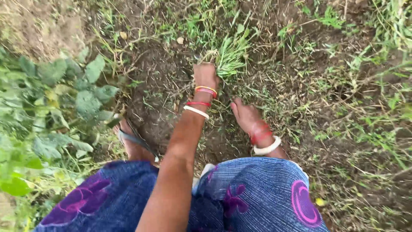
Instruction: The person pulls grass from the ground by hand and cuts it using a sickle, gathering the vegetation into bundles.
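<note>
From my head cam I look straight down at dark, crumbly bare soil [159, 81] w/ scattered thin green weeds. My left hand [205, 75] reaches fwd, arm extended down the middle of the view, fist closed tight around the base of a tuft of green grass w/ pale dry roots [229, 56]; the tuft fans up and to the right from the knuckles, and its base sits at soil level. The left wrist carries thin red, yellow and white bangles [201, 99]. My right hand [245, 115] is lower and to the right, well apart from the left, palm down w/ fingers together and pressed flat on the soil, gripping nothing that I can see; a thick white bangle and red bangles [266, 141] ring that wrist. Bottom of frame: blue fabric w/ purple and pink flower print [257, 193] over both knees. At left, a foot in a grey-strapped sandal [134, 139] stands on the soil, just beside a broad-leaved green plant [56, 107] that fills the left edge. Far right is a mat of dry stalks and sparse grass [365, 99].
</note>
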